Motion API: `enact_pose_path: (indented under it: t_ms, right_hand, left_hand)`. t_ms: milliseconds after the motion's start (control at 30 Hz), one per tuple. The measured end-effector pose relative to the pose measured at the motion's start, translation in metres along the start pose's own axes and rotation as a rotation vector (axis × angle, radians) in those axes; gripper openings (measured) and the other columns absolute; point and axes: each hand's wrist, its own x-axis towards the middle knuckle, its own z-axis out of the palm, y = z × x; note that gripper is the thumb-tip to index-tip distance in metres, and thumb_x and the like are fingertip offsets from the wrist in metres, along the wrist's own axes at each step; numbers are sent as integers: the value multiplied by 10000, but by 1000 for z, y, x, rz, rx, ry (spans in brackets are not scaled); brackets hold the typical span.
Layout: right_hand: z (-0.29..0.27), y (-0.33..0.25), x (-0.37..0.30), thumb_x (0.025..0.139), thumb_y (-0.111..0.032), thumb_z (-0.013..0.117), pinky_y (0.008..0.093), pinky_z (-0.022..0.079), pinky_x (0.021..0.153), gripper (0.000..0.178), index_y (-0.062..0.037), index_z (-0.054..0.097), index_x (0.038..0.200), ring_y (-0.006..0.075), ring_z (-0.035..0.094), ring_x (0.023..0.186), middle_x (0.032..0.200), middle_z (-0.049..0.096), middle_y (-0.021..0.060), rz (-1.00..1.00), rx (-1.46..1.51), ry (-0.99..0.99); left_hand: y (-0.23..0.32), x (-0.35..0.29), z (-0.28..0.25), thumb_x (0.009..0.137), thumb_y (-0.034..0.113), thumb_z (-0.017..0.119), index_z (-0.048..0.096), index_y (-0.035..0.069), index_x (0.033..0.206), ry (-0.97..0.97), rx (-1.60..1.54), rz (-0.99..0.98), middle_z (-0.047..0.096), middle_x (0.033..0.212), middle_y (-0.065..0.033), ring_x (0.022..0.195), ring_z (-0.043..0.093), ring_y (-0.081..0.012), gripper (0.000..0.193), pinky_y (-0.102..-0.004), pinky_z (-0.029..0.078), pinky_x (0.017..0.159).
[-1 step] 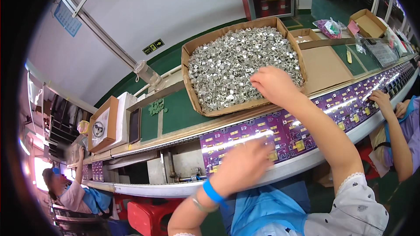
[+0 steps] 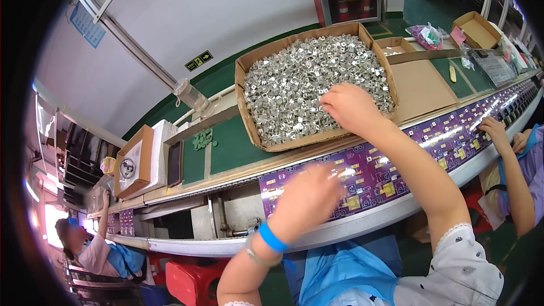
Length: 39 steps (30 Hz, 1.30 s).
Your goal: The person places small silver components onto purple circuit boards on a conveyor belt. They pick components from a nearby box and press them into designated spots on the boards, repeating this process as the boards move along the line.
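Note:
My right hand (image 2: 352, 109) is over the near right part of a cardboard box (image 2: 244, 105) heaped with small silvery metal pieces (image 2: 303, 82). Its fingers are curled and pinched together, touching or just above the heap; what lies between them is hidden. Lower down, my left hand (image 2: 310, 194), with a blue band on the wrist, hovers over purple circuit boards (image 2: 371, 165) lined up on the conveyor. Motion smears its fingers. Yellow and white components sit on the boards.
The metal conveyor rail (image 2: 362, 220) runs in front of me. Green discs (image 2: 202, 139) lie left of the box, a flat cardboard sheet (image 2: 422, 88) right of it. A co-worker's hand (image 2: 494, 128) is over the boards at right; another person (image 2: 85, 246) sits far left.
My left hand has shifted slightly up and to the left above the boards. The right hand has moved a little to the left over the metal pieces.

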Motion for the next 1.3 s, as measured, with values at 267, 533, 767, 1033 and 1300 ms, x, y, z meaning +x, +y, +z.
enact_pose_path:
  t_ms: [267,533,767,1033,1300]
  right_hand:
    - [25,-2,24,817,-198,761,425,531,825,153,-83,701,897,310,648,945,956,687,79,39,14,58]
    - [-51,-26,-47,861,-193,762,338,547,723,199,-31,698,958,240,710,794,904,735,107,381,638,-94]
    - [-35,-9,-96,893,-117,729,338,538,756,188,-34,733,1061,246,683,820,917,691,101,256,549,-145]
    - [-19,-11,-88,826,-56,701,395,546,816,105,-22,714,925,316,672,923,925,682,116,76,344,-240]
    - [-6,-2,-91,778,-38,700,396,567,798,156,-40,746,927,297,688,910,946,721,89,-171,216,-245]
  left_hand:
    - [-123,96,5,875,178,703,733,59,1002,220,218,-291,681,951,-151,898,665,-348,177,-450,535,770]
    - [-124,115,25,844,207,733,750,93,898,236,186,-310,658,915,-120,874,658,-340,127,-451,532,764]
    - [-133,108,20,814,125,756,727,69,914,182,103,-169,686,901,-100,817,668,-310,118,-414,530,725]
    - [-103,96,-5,858,94,772,728,15,1058,434,-212,-238,719,892,-65,783,664,-129,219,-273,529,709]
    - [-53,30,-8,867,15,724,733,13,1105,121,-448,-310,681,993,-53,862,655,-111,238,-249,524,745]
